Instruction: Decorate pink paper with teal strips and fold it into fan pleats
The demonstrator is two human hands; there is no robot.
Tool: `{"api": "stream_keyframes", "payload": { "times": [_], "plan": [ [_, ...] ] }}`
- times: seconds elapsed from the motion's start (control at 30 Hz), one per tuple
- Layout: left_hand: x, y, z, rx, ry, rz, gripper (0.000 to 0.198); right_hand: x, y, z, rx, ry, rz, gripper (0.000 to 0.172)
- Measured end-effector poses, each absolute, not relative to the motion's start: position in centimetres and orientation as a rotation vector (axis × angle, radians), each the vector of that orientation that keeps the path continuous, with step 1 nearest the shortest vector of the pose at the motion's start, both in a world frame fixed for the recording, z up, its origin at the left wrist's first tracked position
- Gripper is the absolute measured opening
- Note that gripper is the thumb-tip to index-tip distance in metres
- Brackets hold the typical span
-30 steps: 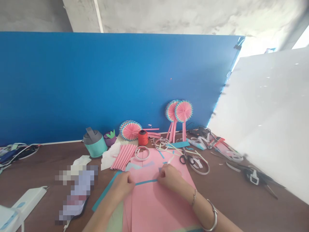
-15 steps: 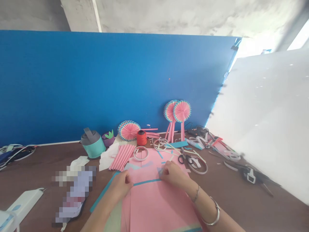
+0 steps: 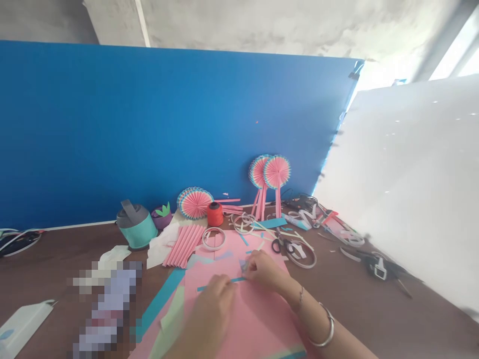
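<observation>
A pink paper sheet (image 3: 258, 316) lies in front of me, with a narrow blue paper strip (image 3: 202, 288) running across it. My left hand (image 3: 215, 304) rests over the middle of the strip, somewhat blurred, its fingers bent and held together; what is under them is hidden. At the strip's right end my right hand (image 3: 262, 269) is closed, thumb against curled fingers, and I cannot make out what they pinch. Beneath the pink sheet, pale green paper (image 3: 175, 310) and blue paper (image 3: 159, 296) stick out on the left.
Behind the sheet lie a pleated pink paper (image 3: 184, 245), tape rolls (image 3: 213, 239), a red thread spool (image 3: 214, 214) and scissors (image 3: 279, 243). Round paper fans (image 3: 277, 172) lean on the blue partition (image 3: 149, 124). A teal container (image 3: 138, 230) stands left; a belt (image 3: 374, 264) lies right.
My left hand has moved right, from the strip's left end to its middle. My right hand stays near the strip's right end. The view has shifted slightly.
</observation>
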State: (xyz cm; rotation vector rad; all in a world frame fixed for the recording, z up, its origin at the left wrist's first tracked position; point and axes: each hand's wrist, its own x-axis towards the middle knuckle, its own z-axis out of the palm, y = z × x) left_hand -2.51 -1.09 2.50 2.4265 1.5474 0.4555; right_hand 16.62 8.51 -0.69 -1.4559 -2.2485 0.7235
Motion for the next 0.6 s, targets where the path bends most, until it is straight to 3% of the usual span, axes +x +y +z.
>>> {"api": "stream_keyframes", "payload": {
  "times": [0.17,0.4,0.6],
  "plan": [
    [-0.9,-1.6,-0.2,2.665,1.102,0.129,0.054,16.9,8.4,-0.6,-1.300,-2.223,0.856,0.037],
    [-0.7,-1.5,0.3,2.550,1.105,-0.059,0.055,17.0,8.6,-0.9,-1.181,-2.205,0.929,0.040],
    [-0.7,-1.6,-0.4,2.611,1.120,0.014,0.054,17.0,8.7,-1.1,-1.249,-2.202,0.916,0.039]
  ]
}}
